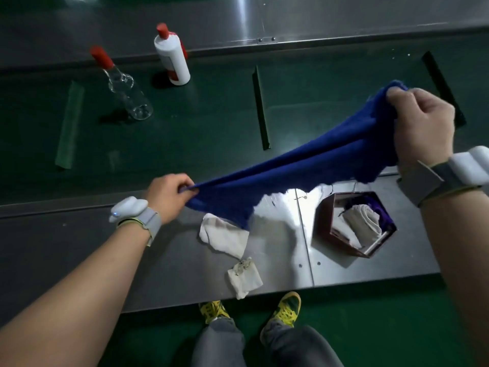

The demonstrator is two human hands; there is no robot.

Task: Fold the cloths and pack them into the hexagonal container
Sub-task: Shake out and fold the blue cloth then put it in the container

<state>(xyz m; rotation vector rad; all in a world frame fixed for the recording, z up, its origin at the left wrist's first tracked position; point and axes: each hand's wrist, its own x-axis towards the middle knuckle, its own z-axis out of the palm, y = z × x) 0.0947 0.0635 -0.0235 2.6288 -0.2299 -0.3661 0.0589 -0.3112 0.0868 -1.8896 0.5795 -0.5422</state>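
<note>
A blue cloth (304,165) hangs stretched in the air between my two hands, above the metal ledge. My left hand (169,196) pinches its lower left corner. My right hand (420,125) grips its upper right end, raised higher. Below the cloth's right part stands the dark red hexagonal container (326,229), holding a rolled grey cloth (366,226) and a purple cloth (385,215). A white cloth (225,235) lies crumpled on the ledge under the blue cloth. A smaller, stained white cloth (244,279) lies near the ledge's front edge.
A clear bottle with a red cap (124,88) and a white bottle with a red cap (172,55) stand on the green conveyor belt (211,107) at the back left. Black divider strips (260,107) cross the belt. My feet in yellow shoes (285,311) are below the ledge.
</note>
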